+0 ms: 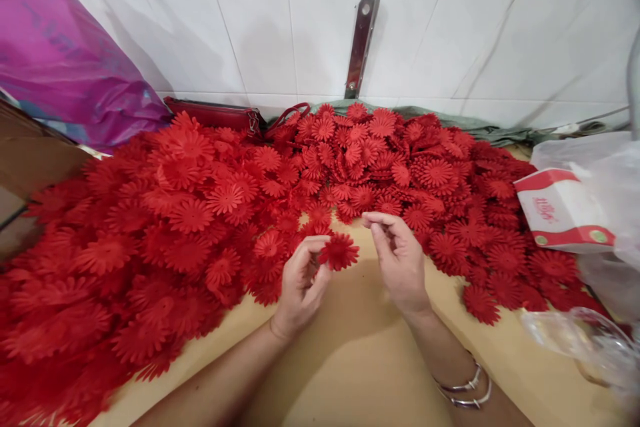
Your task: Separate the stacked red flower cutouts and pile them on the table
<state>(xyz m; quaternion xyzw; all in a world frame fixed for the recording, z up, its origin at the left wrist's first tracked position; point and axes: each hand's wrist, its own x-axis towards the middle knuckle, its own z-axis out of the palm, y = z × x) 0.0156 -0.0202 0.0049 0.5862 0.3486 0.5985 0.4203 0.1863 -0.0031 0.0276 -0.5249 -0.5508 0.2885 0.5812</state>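
My left hand [303,280] pinches a small red artificial flower [341,252] by its left edge, its many-petalled face turned up and toward me. A short gap to the right, my right hand [400,260] is raised with thumb and forefinger pressed together. Whatever lies between those fingertips, if anything, is too small to make out. Loose red petal pieces [185,233] heap up on the left side of the table. Behind and right of my hands lies another pile of red flowers [435,173], which look thicker and layered.
The tan tabletop [350,360] shows between the piles. A dark red purse [215,113] rests by the tiled wall [260,33]. Left stands a purple plastic bag [75,60]; right are a red-and-white box [563,210] and a clear plastic container [580,337]. A metal bracket [361,47] is fixed to the wall.
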